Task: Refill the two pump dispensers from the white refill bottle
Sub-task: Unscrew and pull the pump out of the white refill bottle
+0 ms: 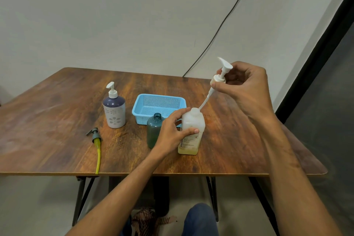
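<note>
The white refill bottle (191, 132) stands on the wooden table (57, 120), with a little yellowish liquid at its bottom. My left hand (173, 132) grips its side. My right hand (247, 90) holds a white pump head (220, 76) lifted and tilted, its dip tube end still at the bottle's open neck. Just left of the bottle stands a dark green dispenser (154, 130) with an open neck. Its grey pump with a yellow tube (96, 145) lies on the table to the left. A purple-and-white dispenser (114, 108) stands further back with its pump on.
A light blue plastic basket (159, 106) sits behind the bottles, with nothing visible in it. A black cable runs down the wall to the table's back edge. The table's front edge is near my knees.
</note>
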`<state>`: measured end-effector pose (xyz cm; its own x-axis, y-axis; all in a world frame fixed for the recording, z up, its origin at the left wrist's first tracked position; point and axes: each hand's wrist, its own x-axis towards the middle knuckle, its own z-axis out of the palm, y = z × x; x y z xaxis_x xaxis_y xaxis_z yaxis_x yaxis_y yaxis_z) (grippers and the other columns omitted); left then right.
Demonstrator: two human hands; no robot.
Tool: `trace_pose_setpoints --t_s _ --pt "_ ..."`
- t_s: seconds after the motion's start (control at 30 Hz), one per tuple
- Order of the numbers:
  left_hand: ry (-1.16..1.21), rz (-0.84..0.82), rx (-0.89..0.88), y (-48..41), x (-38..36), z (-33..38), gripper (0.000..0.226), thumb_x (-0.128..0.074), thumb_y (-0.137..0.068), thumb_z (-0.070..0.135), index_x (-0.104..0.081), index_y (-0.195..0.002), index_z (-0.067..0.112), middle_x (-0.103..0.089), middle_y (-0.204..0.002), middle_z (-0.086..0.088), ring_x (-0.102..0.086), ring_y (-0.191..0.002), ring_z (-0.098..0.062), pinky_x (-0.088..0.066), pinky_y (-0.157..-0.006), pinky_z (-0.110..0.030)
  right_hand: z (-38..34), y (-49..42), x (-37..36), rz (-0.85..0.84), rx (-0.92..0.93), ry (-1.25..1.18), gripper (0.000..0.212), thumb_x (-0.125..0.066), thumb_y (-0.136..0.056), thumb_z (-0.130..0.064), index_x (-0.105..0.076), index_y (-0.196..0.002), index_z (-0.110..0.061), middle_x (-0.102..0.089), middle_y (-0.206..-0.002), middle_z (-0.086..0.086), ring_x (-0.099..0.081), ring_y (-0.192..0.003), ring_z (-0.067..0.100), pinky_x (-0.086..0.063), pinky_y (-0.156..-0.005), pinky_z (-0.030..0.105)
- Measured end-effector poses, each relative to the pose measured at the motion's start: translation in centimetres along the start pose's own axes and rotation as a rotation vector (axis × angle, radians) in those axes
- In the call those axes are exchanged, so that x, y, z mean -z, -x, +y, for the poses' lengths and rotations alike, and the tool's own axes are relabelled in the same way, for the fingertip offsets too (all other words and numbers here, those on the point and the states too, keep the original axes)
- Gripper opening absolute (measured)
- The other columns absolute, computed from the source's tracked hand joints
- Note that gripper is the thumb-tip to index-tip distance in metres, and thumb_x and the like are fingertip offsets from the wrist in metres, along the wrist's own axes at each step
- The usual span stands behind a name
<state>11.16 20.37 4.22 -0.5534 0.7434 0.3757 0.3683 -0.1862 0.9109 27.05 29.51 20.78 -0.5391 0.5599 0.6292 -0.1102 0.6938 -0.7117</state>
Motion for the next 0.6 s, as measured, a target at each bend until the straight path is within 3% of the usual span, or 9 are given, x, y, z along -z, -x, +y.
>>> trace_pose_setpoints --t_s 0.2,0.37,0.6 --pt "-0.013 0.0 -0.003 -0.1 0.1 -0.2 0.072 -0.088 -0.073 0.03 -0.057 -0.138 0.027 -0.058 -0.135 0.007 -0.056 -0.123 -0.011 -0.053 -0.101 -0.035 -1.4 0.2 1.4 0.063 0.03 -0.047 0.021 -0.083 -0.074 -0.006 -0.073 -0.093 -0.006 -0.075 -0.09 0.009 -0.073 -0.085 0.027 -0.061 -0.081 0.046" --pt "-0.02 0.005 -0.001 -0.1 0.0 -0.2 0.072 -0.088 -0.073 0.031 -0.057 -0.138 0.029 -0.058 -0.136 0.008 -0.055 -0.124 -0.011 -0.053 -0.102 -0.036 -2.3 0.5 2.8 0.116 0.051 -0.089 0.021 -0.083 -0.075 -0.002 -0.072 -0.092 -0.003 -0.074 -0.092 0.011 -0.074 -0.085 0.027 -0.061 -0.079 0.035" --pt "-0.012 0.0 0.002 0.0 0.1 -0.1 0.07 -0.088 -0.072 0.033 -0.056 -0.134 0.035 -0.058 -0.135 0.01 -0.054 -0.125 -0.01 -0.053 -0.101 -0.036 0.3 1.8 2.9 0.211 0.0 -0.076 0.024 -0.086 -0.074 -0.007 -0.074 -0.095 -0.006 -0.075 -0.092 0.007 -0.074 -0.087 0.026 -0.061 -0.081 0.039"
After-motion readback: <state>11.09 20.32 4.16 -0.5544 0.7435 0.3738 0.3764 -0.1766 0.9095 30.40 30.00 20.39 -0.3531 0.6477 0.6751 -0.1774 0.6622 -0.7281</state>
